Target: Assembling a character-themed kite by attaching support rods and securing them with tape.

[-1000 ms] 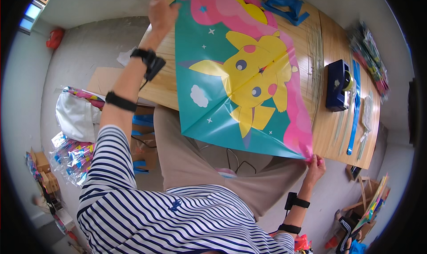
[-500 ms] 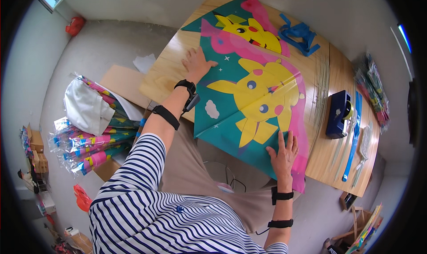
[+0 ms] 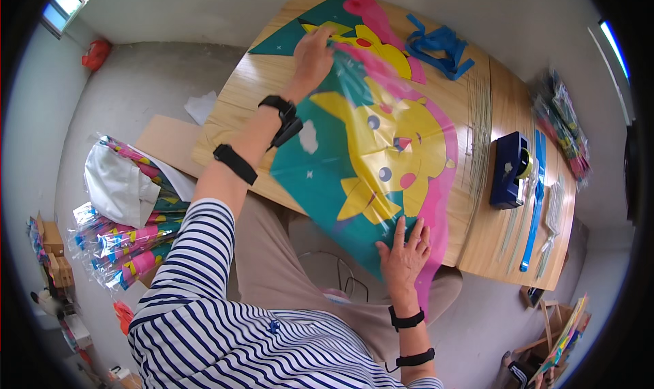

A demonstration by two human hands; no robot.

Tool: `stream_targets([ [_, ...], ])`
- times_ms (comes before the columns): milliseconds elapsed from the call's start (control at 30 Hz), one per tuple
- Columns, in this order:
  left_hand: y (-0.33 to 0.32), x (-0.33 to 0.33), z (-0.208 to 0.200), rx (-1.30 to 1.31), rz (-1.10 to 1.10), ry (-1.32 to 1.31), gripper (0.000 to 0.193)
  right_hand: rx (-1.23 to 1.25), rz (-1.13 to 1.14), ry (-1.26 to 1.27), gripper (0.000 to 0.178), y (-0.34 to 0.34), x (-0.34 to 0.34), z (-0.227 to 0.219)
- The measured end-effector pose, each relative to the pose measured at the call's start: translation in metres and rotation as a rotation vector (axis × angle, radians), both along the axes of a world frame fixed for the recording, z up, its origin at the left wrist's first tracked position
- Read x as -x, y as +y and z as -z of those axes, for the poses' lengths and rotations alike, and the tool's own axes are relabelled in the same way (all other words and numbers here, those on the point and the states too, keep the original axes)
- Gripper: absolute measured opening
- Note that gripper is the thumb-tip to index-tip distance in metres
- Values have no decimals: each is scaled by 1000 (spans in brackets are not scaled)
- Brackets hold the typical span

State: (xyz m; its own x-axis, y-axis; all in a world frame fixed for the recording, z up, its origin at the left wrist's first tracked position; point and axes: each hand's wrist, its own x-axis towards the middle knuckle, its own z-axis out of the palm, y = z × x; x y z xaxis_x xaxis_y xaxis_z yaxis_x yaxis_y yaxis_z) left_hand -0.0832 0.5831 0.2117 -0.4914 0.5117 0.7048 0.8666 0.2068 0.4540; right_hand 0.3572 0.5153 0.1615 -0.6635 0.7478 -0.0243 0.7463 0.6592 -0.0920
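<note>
The left hand [image 3: 313,56] is closed on the far left corner of a large, thin, glossy plastic sheet [image 3: 368,167], teal with a wavy pink border and a printed yellow cartoon creature, and holds that corner up off the table. The right hand [image 3: 407,254] is open and palm down, its fingers spread on the near right part of the same sheet. Between the hands the sheet slants across the near side of a pale wood-grained table [image 3: 255,106], its near edge hanging past the tabletop over the person's lap. Shiny creases cross its far part.

Just beyond the left hand, a second sheet [image 3: 347,22] in the same teal, pink and yellow lies on the far part of the table. To its right is a loose tangle of flat blue ribbon [image 3: 443,43]. Right of the large sheet, a row of thin pale rods [image 3: 481,127] runs from far to near. Farther right stands a dark blue tape dispenser [image 3: 505,174], then a straight blue strip [image 3: 533,201]. Left of the table, a crumpled white cloth [image 3: 116,184] lies on clear-wrapped, brightly coloured packages [image 3: 139,241], near a flat brown cardboard piece [image 3: 165,142].
</note>
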Motion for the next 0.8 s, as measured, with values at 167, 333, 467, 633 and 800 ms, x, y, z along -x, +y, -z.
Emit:
stream_targets([
  [167,30,19,-38,-12,79,80,42,115,-17,12,79,-27,20,-14],
  [333,12,0,-34,107,-187,445,44,106,-18,4,75,-33,29,-24],
  [467,-55,-76,28,187,586,-179,50,52,-31,0,73,-35,34,-18],
  [633,-143,-192,59,751,374,96,77,48,22,-24,71,-34,35,-20],
  [800,-162,-173,72,752,407,-32,87,-24,-38,-47,67,-56,25,-14],
])
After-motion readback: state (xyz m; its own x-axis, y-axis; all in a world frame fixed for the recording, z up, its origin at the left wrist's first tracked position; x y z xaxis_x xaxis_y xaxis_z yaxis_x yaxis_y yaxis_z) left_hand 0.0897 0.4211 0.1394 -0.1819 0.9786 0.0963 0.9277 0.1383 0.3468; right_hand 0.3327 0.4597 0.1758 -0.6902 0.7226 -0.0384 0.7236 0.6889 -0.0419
